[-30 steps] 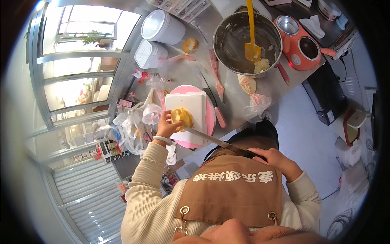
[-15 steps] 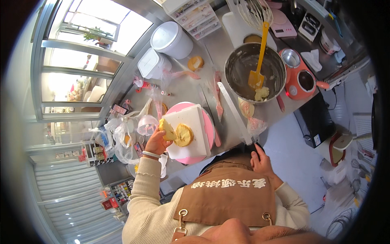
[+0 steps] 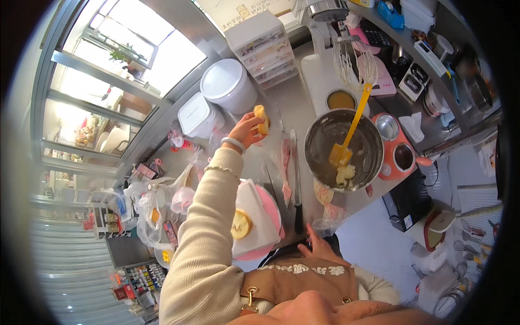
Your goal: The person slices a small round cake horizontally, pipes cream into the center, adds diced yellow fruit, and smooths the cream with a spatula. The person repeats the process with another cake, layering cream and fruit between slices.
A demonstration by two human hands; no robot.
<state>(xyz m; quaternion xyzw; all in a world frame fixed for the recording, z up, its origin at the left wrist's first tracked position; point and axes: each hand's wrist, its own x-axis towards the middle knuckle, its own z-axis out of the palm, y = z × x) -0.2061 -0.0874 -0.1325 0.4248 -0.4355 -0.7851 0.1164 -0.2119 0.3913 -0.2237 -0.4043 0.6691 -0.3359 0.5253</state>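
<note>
Left hand: your fingers pinch a cake slice near a white tub.
Right hand: your fingers are spread, near the knife on the steel worktop.
Cake round: on a white board over a pink turntable.
Bowl: yellow spatula inside.
Room: window to your left.

Cake on board, knife right; spatula in bowl.

Your head-worn fisheye camera looks down and forward over the table. It takes in your left hand and right hand from close above.
</note>
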